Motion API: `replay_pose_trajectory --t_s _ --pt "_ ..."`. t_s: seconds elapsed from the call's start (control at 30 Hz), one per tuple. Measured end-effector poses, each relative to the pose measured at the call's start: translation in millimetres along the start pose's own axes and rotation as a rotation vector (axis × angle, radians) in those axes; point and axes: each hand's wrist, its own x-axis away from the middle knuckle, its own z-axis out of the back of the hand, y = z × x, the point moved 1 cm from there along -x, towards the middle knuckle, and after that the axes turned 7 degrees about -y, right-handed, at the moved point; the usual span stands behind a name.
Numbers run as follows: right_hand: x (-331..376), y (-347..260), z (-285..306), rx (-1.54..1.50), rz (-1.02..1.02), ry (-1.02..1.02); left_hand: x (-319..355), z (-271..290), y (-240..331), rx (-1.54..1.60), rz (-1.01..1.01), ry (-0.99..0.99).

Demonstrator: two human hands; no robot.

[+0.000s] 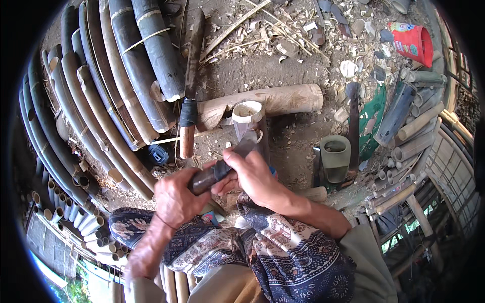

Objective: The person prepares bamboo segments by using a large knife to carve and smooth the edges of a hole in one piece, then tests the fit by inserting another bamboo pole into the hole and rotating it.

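Observation:
My left hand [176, 196] is closed around the end of a knife's dark handle [203, 182]. My right hand [255, 179] grips the same knife farther forward, thumb on top near the black-wrapped collar. Its grey blade [246, 145] points away from me, toward an upright bamboo tube [247, 112] with a pale, freshly cut rim. The tip seems to overlap the tube's side; I cannot tell whether they touch. A patterned cloth [298, 240] covers my lap beneath both hands.
A peeled bamboo log [283, 99] lies behind the tube. Left of it rests another knife [188, 121]; long bamboo poles [151, 45] fill the left. Rightward are a pale green cup-like tube [335, 164], a long dark blade [353, 126], stacked bamboo [411, 131] and a red packet [408, 43].

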Motion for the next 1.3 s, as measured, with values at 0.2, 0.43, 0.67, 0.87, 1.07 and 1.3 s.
replay_pose_trajectory --t_s 0.2,0.43,0.67,0.87,1.07,1.3 --pt "14 -15 8 -0.666 0.188 -0.127 -51 71 75 -0.587 -0.136 -0.256" --pt "21 1 10 -0.785 0.151 -0.145 -44 83 144 -1.026 -0.385 -0.425" --pt "13 41 51 -0.457 0.007 -0.239 -23 42 30 -0.540 -0.403 -0.310" --pt "43 11 46 0.580 0.014 0.098 36 -109 0 -0.133 -0.158 -0.020" --pt "39 31 55 0.018 0.158 -0.114 9 -26 14 -0.501 -0.347 0.010" --pt "21 30 47 -0.054 0.028 -0.030 -3 -4 10 -0.300 -0.224 -0.338"
